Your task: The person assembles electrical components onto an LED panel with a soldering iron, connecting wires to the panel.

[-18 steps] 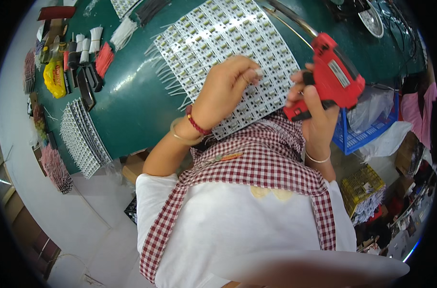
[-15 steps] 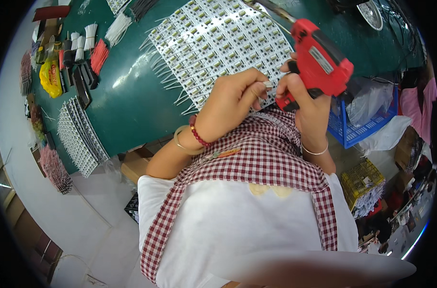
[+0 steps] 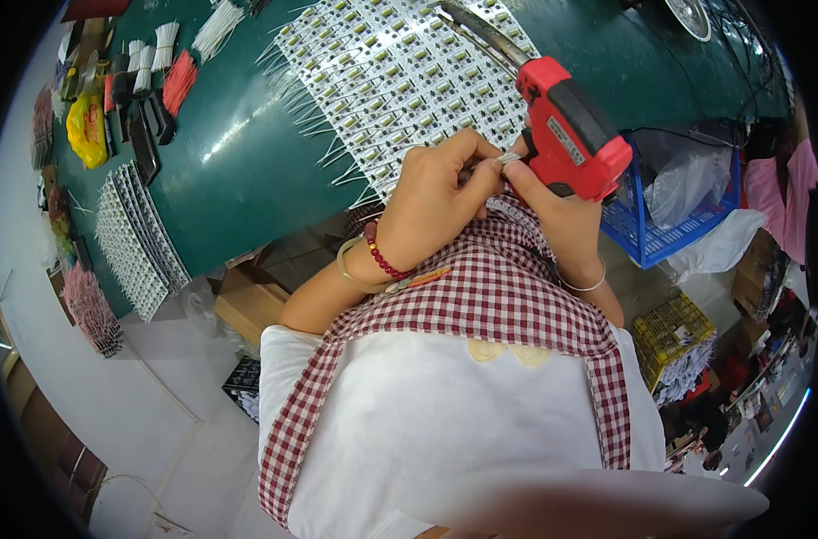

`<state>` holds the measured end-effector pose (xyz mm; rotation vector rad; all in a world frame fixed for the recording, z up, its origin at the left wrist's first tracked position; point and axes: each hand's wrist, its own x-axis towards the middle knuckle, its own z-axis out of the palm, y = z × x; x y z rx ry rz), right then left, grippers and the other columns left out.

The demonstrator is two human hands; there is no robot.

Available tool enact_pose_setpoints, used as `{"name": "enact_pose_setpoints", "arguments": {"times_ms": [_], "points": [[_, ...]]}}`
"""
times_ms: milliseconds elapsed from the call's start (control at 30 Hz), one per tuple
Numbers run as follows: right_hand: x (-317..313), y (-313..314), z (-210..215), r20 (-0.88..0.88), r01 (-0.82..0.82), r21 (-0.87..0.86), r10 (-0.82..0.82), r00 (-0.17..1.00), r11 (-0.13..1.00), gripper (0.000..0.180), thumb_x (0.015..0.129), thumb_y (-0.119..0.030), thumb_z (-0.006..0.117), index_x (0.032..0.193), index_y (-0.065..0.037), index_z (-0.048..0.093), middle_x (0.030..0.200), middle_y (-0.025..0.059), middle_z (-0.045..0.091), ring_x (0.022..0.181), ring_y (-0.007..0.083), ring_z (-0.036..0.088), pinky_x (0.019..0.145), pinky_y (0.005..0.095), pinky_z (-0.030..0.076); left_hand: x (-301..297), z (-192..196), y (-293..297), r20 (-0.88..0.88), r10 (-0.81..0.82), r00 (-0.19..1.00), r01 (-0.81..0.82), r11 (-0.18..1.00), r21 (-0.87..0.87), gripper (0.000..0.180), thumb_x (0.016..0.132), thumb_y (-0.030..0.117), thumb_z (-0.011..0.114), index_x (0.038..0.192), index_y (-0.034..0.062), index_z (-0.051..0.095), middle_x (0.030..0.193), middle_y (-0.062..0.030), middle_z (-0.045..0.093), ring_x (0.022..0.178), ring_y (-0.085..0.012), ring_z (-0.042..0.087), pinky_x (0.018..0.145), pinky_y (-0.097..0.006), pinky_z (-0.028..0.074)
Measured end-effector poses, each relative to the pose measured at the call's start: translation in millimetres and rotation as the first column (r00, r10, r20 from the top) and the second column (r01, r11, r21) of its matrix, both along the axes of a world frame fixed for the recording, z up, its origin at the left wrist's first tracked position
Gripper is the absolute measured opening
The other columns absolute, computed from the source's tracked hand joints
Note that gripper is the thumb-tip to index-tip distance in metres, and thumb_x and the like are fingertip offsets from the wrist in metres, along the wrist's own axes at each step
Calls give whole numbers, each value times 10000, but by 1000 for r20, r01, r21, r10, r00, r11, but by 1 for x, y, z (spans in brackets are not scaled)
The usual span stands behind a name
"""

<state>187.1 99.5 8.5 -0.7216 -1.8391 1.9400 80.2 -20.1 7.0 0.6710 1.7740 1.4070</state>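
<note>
My left hand (image 3: 437, 196) is closed in a pinch on a few short white wires (image 3: 508, 158) just above the table's near edge. My right hand (image 3: 561, 214) is wrapped round the handle of a red and black soldering gun (image 3: 563, 135); its thumb reaches to the same wires, close to the left fingertips. The gun's metal nose points away to the far left, over a wide array of white circuit boards (image 3: 395, 67). Rows of small parts cover the boards, and white wires stick out along their left side. The fingers hide the inner ends of the pinched wires.
Stacked board strips (image 3: 130, 242) lie at the green table's (image 3: 238, 193) left edge. Beyond them are a yellow bag (image 3: 87, 133), black-handled tools (image 3: 143, 144), red wires (image 3: 179, 83) and white wire bundles (image 3: 217, 29). A blue crate (image 3: 674, 235) stands at right, with a yellow basket (image 3: 665, 337) nearer.
The soldering gun has shifted left and slightly down. My right thumb has come up to my left fingertips, and the white wires now show between them. The view has moved a little.
</note>
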Motion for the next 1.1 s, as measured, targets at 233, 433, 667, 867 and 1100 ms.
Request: {"name": "enact_pose_setpoints", "arguments": {"times_ms": [233, 433, 667, 867, 1100], "points": [[10, -11, -13, -55, -47, -51, 44, 998, 998, 130, 863, 26, 654, 989, 11, 626, 876, 39, 665, 790, 90, 644, 671, 242, 526, 12, -10, -9, -89, 57, 994, -54, 998, 36, 90, 870, 70, 609, 873, -19, 591, 656, -119, 668, 518, -174, 638, 478, -275, 469], [15, -23, -28, -45, 32, -23, -33, 998, 999, 191, 857, 6, 686, 1040, 8, 627, 931, 42, 676, 839, 97, 652, 726, 238, 542, 16, -19, -18, -106, 82, 991, -79, 996, 30, 101, 856, 78, 629, 868, -15, 591, 635, -122, 654, 488, -157, 609, 456, -279, 442], [15, -25, -26, 29, -11, -1, 11, 1000, 1000, 218, 858, -16, 703, 1063, 1, 628, 962, 39, 675, 851, 94, 650, 737, 235, 545, 15, -16, -24, -48, 41, 998, -43, 999, -28, 72, 906, 29, 583, 907, -42, 570, 755, -94, 699, 580, -77, 622, 521, -214, 489], [18, -28, -29, 9, -4, -22, 4, 1000, 1000, 215, 858, -8, 702, 1060, 4, 630, 962, 43, 675, 846, 92, 649, 729, 235, 548, 16, -17, -28, -21, 49, 999, -49, 999, -15, 75, 916, 30, 584, 938, -40, 567, 781, -95, 706, 592, -79, 629, 533, -212, 496], [21, -25, -34, 18, -133, -24, 133, 991, 991, 187, 850, 19, 688, 1022, 1, 617, 917, 36, 654, 789, 74, 619, 689, 229, 520, 22, -16, -39, -142, 11, 990, -18, 999, -43, 82, 910, 27, 599, 936, -44, 567, 775, -112, 710, 611, -116, 670, 545, -227, 504]]}}
